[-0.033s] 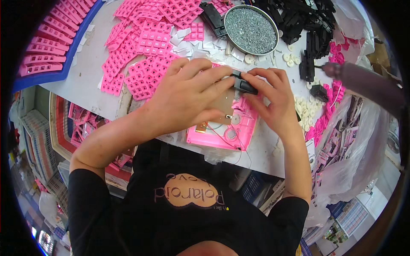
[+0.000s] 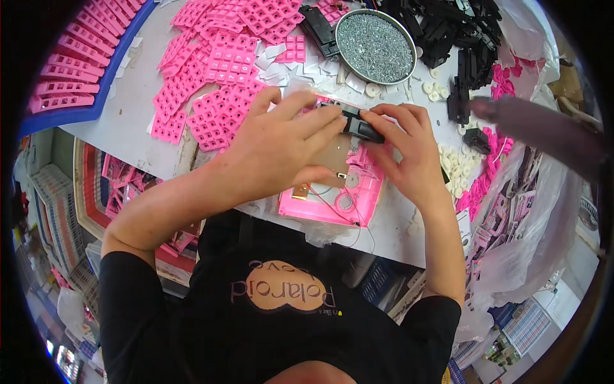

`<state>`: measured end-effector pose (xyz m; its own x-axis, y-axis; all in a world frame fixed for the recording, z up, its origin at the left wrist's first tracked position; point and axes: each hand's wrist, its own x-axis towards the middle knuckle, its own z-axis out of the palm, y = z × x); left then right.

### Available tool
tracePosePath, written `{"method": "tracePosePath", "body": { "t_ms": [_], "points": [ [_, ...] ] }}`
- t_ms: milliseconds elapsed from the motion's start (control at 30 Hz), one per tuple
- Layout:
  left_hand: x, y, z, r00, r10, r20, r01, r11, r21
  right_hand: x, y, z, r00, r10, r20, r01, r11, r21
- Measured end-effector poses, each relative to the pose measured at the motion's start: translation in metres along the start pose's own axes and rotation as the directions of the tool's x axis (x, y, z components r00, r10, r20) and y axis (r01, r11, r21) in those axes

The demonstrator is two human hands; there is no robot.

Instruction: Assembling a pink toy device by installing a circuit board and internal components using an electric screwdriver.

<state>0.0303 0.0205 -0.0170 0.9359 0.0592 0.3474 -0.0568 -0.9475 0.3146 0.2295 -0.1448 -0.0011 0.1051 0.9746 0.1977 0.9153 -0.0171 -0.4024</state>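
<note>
A pink plastic housing [image 2: 300,207] lies on the table in front of me, with a brown circuit board [image 2: 328,158] and thin wires in it. Across its far part sits a black plastic part [image 2: 363,129]. My left hand [image 2: 281,137] reaches over the board from the left, fingers stretched out and apart. Its fingertips rest on the black part, and its thumb lies by a small metal switch on the board. At the black part's right end, my right hand [image 2: 409,144] pinches it between thumb and index finger. My left hand hides much of the housing's far left side.
Pink keypads [image 2: 220,112] are heaped at the far left, beside a blue tray [image 2: 105,102] of pink pieces. A round dish [image 2: 377,48] of screws stands behind the housing. Black parts [image 2: 457,38] pile up far right. A dark, blurred tool [image 2: 540,121] juts in from the right.
The black part has shifted a little to the left, and more of it shows between my hands. Both hands stay almost in place.
</note>
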Motion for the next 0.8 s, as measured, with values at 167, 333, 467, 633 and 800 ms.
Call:
{"method": "tracePosePath", "body": {
  "t_ms": [167, 333, 467, 633, 800],
  "points": [
    [0.043, -0.031, -0.022, 0.993, 0.068, 0.092, -0.049, 0.979, -0.198, -0.008, 0.031, -0.044, 0.946, 0.325, -0.007, -0.246, 0.731, 0.637],
    [0.140, -0.067, 0.030, 0.995, -0.061, 0.073, 0.038, 0.960, 0.279, 0.055, -0.026, -0.099, 0.970, -0.032, -0.242, 0.242, 0.253, 0.937],
    [0.160, -0.074, 0.069, 0.971, 0.038, 0.237, -0.092, 0.970, 0.226, 0.056, -0.018, -0.083, 0.974, -0.054, -0.218, 0.219, 0.444, 0.869],
    [0.155, -0.081, 0.073, 0.976, 0.099, 0.192, -0.132, 0.977, 0.168, 0.059, -0.022, -0.056, 0.850, 0.382, -0.364, 0.219, 0.373, 0.902],
    [0.157, -0.085, 0.070, 0.989, 0.144, 0.022, -0.146, 0.972, 0.185, 0.046, -0.012, -0.059, 0.804, 0.392, -0.446, 0.244, 0.467, 0.850]
  ]
}}
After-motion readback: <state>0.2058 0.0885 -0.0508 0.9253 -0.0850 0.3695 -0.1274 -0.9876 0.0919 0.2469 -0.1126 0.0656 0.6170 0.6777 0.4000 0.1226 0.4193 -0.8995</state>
